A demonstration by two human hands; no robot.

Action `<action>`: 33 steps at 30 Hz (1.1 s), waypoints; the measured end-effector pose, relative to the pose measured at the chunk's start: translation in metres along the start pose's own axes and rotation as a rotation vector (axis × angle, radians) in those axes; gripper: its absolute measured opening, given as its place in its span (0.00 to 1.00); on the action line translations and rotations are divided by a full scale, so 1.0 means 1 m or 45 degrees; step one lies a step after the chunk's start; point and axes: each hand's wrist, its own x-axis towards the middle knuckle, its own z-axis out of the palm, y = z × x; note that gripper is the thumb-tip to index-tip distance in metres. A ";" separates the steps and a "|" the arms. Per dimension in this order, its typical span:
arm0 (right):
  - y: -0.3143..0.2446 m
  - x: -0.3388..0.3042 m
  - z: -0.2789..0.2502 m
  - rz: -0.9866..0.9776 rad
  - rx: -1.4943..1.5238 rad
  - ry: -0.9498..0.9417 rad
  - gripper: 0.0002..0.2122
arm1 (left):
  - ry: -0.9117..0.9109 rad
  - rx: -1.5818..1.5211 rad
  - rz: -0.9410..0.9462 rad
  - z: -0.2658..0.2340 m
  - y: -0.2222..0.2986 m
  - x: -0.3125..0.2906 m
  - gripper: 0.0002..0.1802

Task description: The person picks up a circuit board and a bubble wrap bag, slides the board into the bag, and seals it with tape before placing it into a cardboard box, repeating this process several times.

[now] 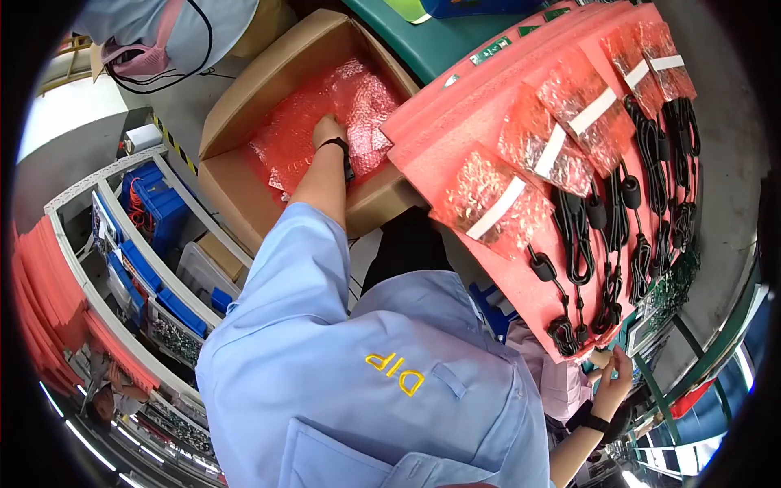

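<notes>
My left hand (329, 130), with a dark band on its wrist, reaches down into an open cardboard box (224, 122). It touches the pink bubble-wrap bags (285, 146) inside; its fingers point away from me and are mostly hidden. Off at the lower right is my right hand (617, 382), also with a dark wristband, its fingers apart and nothing seen in them. It is close to the near end of a pink foam sheet (455, 122). On that sheet lie several clear pinkish bags (492, 203) with white strips and several coiled black cables (576, 236).
On the left stands a pale rack (114, 175) with blue bins (154, 203). Stacked pink foam (49, 301) lies beyond it. A person in light blue (220, 24) is at the upper left, and someone in pink (553, 378) is near my right arm. A green surface (399, 32) borders the box.
</notes>
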 end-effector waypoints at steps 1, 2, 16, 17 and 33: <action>-0.002 0.002 0.002 0.001 0.021 0.070 0.12 | 0.075 -0.020 0.062 -0.009 -0.002 -0.004 0.24; -0.006 0.013 0.010 0.008 0.048 0.159 0.11 | 0.158 -0.045 0.142 -0.021 0.003 0.000 0.21; 0.031 0.134 0.019 -0.204 0.488 0.444 0.18 | 0.097 -1.732 0.792 -0.230 0.029 -0.207 0.16; 0.036 0.143 0.023 -0.276 0.504 0.411 0.19 | 0.115 -1.729 0.802 -0.244 0.041 -0.235 0.16; 0.036 0.140 -0.072 -0.558 0.353 0.375 0.26 | -1.147 -0.048 1.555 -0.027 0.285 -0.541 0.14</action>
